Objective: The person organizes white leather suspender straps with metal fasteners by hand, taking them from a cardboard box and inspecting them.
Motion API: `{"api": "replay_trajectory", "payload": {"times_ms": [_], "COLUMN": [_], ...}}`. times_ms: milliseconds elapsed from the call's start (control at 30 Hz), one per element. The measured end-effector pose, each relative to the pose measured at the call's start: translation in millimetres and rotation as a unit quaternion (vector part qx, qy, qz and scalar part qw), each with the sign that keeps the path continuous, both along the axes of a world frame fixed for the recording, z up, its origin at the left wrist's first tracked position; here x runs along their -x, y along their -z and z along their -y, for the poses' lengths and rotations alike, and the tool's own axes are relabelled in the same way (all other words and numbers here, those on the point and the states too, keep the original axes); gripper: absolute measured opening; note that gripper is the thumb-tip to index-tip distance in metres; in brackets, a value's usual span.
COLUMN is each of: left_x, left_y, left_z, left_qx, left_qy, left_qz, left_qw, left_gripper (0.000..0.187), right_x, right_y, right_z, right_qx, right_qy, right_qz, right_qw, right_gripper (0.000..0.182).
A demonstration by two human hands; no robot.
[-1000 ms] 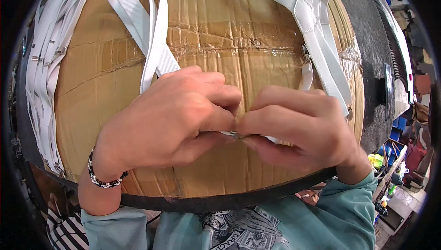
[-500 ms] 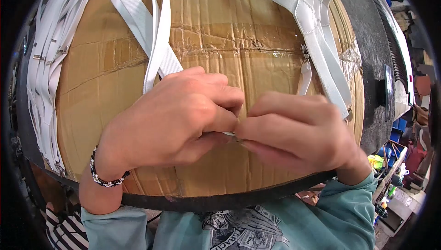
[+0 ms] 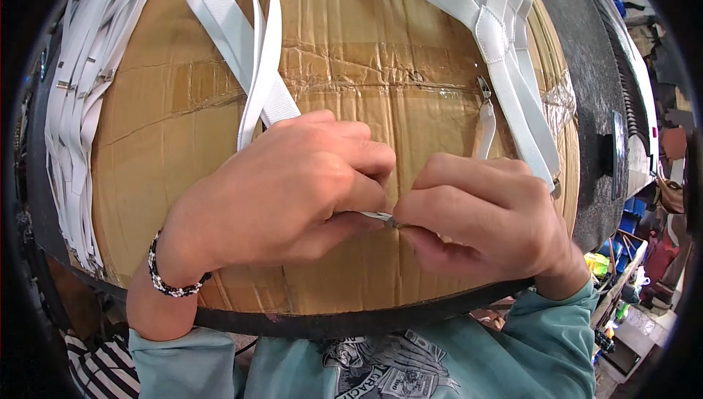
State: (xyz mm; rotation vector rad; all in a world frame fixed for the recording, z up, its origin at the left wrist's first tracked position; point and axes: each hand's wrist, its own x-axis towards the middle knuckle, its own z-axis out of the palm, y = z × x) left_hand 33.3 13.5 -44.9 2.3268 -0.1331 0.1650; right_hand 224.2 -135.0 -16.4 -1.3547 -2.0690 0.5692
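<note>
My left hand (image 3: 285, 186) is closed on a white elastic strap (image 3: 377, 215), of which only a short bit shows past the thumb. At its end is a small metal piece (image 3: 393, 222), pinched between the thumb and fingers of my right hand (image 3: 483, 216). Its exact shape is mostly covered by the fingertips. Above my left hand, a looped white suspender strap (image 3: 227, 43) with a metal fitting at its top runs down behind the knuckles. White suspenders (image 3: 492, 32) with a stitched joining patch lie beyond my right hand.
Flattened cardboard (image 3: 344, 124) with clear tape covers the work surface. Many white straps with metal fittings (image 3: 77, 98) hang in a bundle along the left edge. A short strap with a metal clip (image 3: 485, 90) lies right of centre. Cluttered items fill the floor at right.
Both hands have shifted slightly right, and the view has moved a little. A bit more of the strap end and metal piece now shows between the fingertips.
</note>
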Motion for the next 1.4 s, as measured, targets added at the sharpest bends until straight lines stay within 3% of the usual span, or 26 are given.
{"api": "replay_trajectory", "payload": {"times_ms": [200,367,500,600,967,1133,1400], "left_x": [-1.3,1.7,0.8,-0.4,1.7,0.9,1.0], "left_y": [-0.8,-0.2,-0.4,0.9,0.6,0.6,1.5], "left_z": [0.5,2.5,-0.4,-0.2,2.1,0.2,1.7], "left_qx": [0.007,0.015,0.001,0.006,0.008,0.003,-0.005], "left_qy": [0.001,-0.016,-0.003,-0.001,-0.013,-0.005,-0.009], "left_qz": [-0.006,-0.008,-0.008,-0.002,-0.003,-0.002,-0.006], "left_qw": [1.0,1.0,1.0,1.0,1.0,1.0,1.0], "left_gripper": [0.018,0.016,0.017,0.018,0.018,0.022,0.021], "right_x": [-1.6,-19.4,-6.1,-1.4,-19.9,-3.2,-18.5], "right_y": [5.0,8.5,-4.1,-1.6,-6.9,0.1,-6.2], "right_z": [0.7,5.9,2.5,1.8,5.7,5.4,8.4], "right_qx": [0.005,0.078,-0.003,-0.002,0.079,0.032,0.07], "right_qy": [-0.007,-0.029,0.012,0.002,-0.054,-0.005,-0.071], "right_qz": [0.01,0.088,0.022,-0.012,0.065,-0.012,0.038], "right_qw": [1.0,0.993,1.0,1.0,0.993,0.999,0.994], "right_gripper": [0.026,0.026,0.026,0.025,0.029,0.023,0.024]}}
